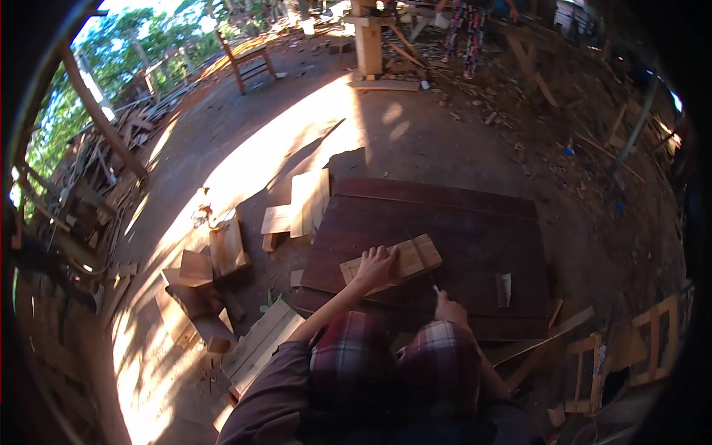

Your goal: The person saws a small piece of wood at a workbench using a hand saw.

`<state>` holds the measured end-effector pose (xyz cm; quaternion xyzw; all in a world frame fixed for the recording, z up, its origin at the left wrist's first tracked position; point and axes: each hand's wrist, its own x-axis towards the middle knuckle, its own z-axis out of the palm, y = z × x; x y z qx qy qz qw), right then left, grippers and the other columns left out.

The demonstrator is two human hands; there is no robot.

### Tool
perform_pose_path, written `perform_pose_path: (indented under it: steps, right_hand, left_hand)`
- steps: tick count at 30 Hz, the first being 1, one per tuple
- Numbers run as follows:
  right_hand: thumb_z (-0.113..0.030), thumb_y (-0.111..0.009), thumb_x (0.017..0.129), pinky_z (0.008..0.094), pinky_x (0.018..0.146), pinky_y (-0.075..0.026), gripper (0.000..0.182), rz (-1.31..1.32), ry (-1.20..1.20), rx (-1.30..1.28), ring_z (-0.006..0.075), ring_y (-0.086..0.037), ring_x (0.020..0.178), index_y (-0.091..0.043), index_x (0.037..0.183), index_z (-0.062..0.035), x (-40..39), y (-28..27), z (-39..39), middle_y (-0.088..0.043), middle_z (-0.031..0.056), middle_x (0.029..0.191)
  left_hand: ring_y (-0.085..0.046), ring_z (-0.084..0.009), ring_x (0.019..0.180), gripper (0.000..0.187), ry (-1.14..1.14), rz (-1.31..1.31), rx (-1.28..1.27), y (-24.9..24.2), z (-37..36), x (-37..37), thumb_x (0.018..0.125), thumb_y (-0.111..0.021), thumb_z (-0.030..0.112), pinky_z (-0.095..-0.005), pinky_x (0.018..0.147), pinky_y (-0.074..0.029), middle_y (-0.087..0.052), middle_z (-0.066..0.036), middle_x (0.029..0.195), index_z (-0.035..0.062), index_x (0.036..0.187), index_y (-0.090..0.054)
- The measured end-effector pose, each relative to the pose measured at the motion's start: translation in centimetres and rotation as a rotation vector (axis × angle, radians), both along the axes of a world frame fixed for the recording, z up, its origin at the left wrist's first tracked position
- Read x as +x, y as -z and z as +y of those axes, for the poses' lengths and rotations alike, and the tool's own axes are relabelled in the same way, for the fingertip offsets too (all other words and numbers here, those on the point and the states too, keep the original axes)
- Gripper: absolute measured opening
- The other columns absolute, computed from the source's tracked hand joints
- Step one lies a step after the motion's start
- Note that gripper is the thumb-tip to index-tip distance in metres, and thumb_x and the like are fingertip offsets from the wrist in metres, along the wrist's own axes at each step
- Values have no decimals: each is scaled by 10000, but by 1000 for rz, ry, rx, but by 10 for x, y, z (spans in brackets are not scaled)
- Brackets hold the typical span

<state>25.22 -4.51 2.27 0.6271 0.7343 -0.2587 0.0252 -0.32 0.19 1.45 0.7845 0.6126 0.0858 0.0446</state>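
Note:
A light wooden block [421,254] lies at a slant on a dark reddish-brown board [475,222] in front of my knees. My left hand [378,268] presses down on the block's left half, its fingers bent over the upper edge. Near the board's front edge, my right hand [450,310] is closed round the handle of a thin tool [434,284]. The tool's narrow, dark blade crosses the right part of the block. A small pale scrap [504,289] lies on the board to the right.
Wooden blocks [228,248] and boxes lie on the dirt floor at left, beside planks [263,345]. Wooden frames [584,374] lie at lower right. Farther off are a post [368,48], a bench [252,63], wood scraps and a person's legs [467,41].

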Motion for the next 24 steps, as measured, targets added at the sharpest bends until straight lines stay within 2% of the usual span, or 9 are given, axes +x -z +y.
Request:
perform_pose_path:
  steps: [5, 8, 12, 19, 21, 24]
  right_hand:
    - [-203, -399, 919, 530, 747, -501, 244, -72, 20, -106, 444, -644, 853, -423, 1082, -24, 41, -10, -65, -656, 271, 851]
    - [-216, -401, 925, 533, 751, -498, 244, -80, 38, -108, 445, -643, 856, -421, 1080, -29, 39, -16, -69, -655, 272, 853]
    - [-233, -403, 933, 535, 756, -495, 245, -77, 20, -92, 447, -641, 859, -419, 1076, -35, 30, -20, -56, -654, 272, 855]
    - [-260, -402, 949, 541, 769, -489, 249, -40, -19, -1, 450, -637, 866, -417, 1070, -43, 8, -7, 4, -653, 271, 859]
    - [-223, -379, 943, 538, 788, -488, 256, 40, -97, 30, 446, -637, 879, -417, 1102, -26, -7, -1, 29, -656, 267, 883]
    - [-132, -364, 897, 530, 797, -490, 303, -5, -70, 96, 443, -636, 889, -421, 1169, -11, -43, 4, 53, -650, 280, 918]
  left_hand:
    - [-481, -337, 1054, 1022, -6, -24, 33, 4, 0, -1, 566, -769, 550, -447, 861, -386, -495, -160, 1149, 116, 1405, -380]
    - [-485, -356, 1078, 953, 10, -42, 7, 2, -1, -3, 600, -765, 513, -460, 874, -385, -490, -153, 1170, 149, 1399, -395]
    - [-493, -335, 1087, 993, 10, -57, 4, 2, -1, -4, 555, -769, 544, -446, 893, -387, -500, -143, 1171, 163, 1398, -408]
    - [-492, -342, 1091, 992, 12, -72, 21, 7, 0, -3, 561, -775, 534, -445, 905, -384, -498, -142, 1177, 169, 1403, -399]
    - [-490, -361, 1111, 987, 8, -70, -16, -2, -1, -2, 578, -781, 517, -455, 919, -386, -493, -154, 1190, 165, 1411, -384]
    - [-517, -331, 1047, 965, 6, 7, 57, -1, -2, 0, 581, -791, 511, -440, 857, -414, -498, -139, 1172, 172, 1393, -396]
